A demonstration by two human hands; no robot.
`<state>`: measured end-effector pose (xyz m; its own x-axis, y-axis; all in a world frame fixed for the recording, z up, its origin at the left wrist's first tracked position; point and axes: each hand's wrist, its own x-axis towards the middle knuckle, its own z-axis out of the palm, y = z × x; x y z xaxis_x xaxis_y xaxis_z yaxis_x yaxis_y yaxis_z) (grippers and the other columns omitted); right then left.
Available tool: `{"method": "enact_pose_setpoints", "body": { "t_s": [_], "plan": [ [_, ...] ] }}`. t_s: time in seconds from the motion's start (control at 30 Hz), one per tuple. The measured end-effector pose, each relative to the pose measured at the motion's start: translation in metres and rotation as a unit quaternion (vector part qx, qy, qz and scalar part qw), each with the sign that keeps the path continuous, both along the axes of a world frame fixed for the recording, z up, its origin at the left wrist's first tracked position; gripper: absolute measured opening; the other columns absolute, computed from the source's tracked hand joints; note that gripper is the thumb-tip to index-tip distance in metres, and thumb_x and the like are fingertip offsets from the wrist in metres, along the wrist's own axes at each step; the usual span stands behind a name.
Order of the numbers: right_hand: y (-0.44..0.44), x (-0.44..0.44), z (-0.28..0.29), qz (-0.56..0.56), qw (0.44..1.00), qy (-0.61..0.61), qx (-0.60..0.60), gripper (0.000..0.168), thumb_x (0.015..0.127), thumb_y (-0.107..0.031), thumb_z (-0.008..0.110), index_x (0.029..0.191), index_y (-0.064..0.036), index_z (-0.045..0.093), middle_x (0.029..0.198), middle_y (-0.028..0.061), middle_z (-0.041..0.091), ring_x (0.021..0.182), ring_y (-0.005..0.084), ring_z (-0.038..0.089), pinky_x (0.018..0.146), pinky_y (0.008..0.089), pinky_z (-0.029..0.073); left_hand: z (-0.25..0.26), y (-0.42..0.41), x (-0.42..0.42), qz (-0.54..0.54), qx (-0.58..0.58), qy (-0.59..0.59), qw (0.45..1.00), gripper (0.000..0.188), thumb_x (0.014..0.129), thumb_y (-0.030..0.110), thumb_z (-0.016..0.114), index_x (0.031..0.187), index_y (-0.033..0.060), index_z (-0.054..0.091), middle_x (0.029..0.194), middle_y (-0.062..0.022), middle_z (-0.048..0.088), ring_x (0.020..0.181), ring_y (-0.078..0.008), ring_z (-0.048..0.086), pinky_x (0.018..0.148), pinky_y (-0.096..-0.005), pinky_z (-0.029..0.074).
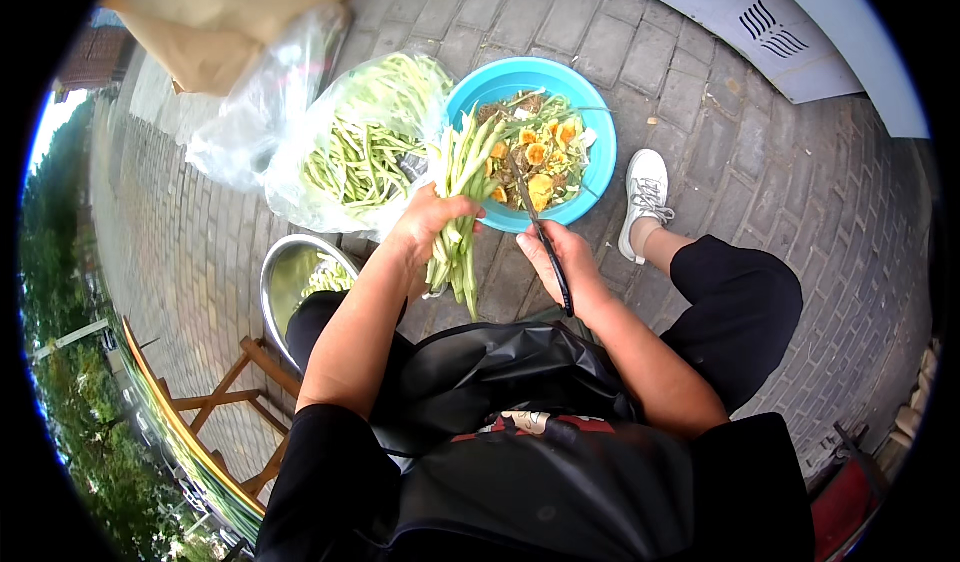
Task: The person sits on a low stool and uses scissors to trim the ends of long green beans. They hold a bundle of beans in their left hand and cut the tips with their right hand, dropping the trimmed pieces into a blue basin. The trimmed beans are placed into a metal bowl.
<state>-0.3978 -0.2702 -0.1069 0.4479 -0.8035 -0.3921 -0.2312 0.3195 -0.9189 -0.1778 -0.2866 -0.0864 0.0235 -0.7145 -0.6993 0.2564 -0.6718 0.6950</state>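
A bundle of green beans (459, 243) is gripped in my left hand (431, 220), its upper ends leaning over the near left rim of a turquoise plastic basin (606, 138). My right hand (562, 258) holds a knife (526, 196) by its black handle, the blade pointing up and left over the basin. Inside the basin lie orange squash-like pieces (535, 154), green trimmings and brown fibrous scraps. Left of the basin, a clear plastic bag (289, 200) holds many more green beans (356, 158). A metal bowl (268, 269) with cut bean pieces (328, 275) stands beside my left knee.
Another clear plastic bag (232, 138) and brown paper or cardboard (217, 21) lie at the upper left. Grey brick paving (690, 119) spreads around. A white metal cabinet with vents (795, 44) stands at upper right, a wooden frame (217, 397) at lower left.
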Motion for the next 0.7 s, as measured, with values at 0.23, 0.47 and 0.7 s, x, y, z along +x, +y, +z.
{"method": "enact_pose_setpoints", "body": {
  "t_s": [0.23,0.47,0.7],
  "plan": [
    [-0.013,-0.007,0.018,-0.024,0.969,-0.091,0.229,0.055,0.093,-0.057,0.047,0.118,-0.008,0.049,0.073,-0.0005,0.044,0.056,0.0063,0.041,0.049,0.0224,0.037,0.003,0.006,0.009,-0.102,-0.039,-0.065,0.992,0.039,0.068,0.001,0.067,0.105,-0.0019,0.057,0.081,-0.0101,0.063,0.067,-0.0192,0.061,0.063,-0.031,0.05],
    [-0.02,-0.017,0.013,0.007,0.97,-0.056,0.237,0.047,0.092,-0.054,0.052,0.104,-0.009,0.05,0.066,-0.0035,0.041,0.05,0.0048,0.037,0.044,0.0217,0.034,-0.002,0.013,0.019,-0.151,-0.022,-0.07,0.986,0.04,0.067,-0.001,0.07,0.105,-0.0014,0.058,0.081,-0.008,0.062,0.068,-0.016,0.061,0.062,-0.0297,0.051],
    [-0.009,-0.016,0.014,-0.012,0.973,-0.085,0.214,0.046,0.091,-0.055,0.054,0.096,-0.009,0.049,0.063,-0.0039,0.039,0.047,0.0056,0.037,0.043,0.0222,0.033,-0.015,0.013,0.031,-0.13,-0.037,-0.176,0.975,0.045,0.062,0.002,0.069,0.105,-0.0023,0.059,0.083,-0.0079,0.064,0.07,-0.0161,0.06,0.066,-0.0296,0.05]
  ]
}}
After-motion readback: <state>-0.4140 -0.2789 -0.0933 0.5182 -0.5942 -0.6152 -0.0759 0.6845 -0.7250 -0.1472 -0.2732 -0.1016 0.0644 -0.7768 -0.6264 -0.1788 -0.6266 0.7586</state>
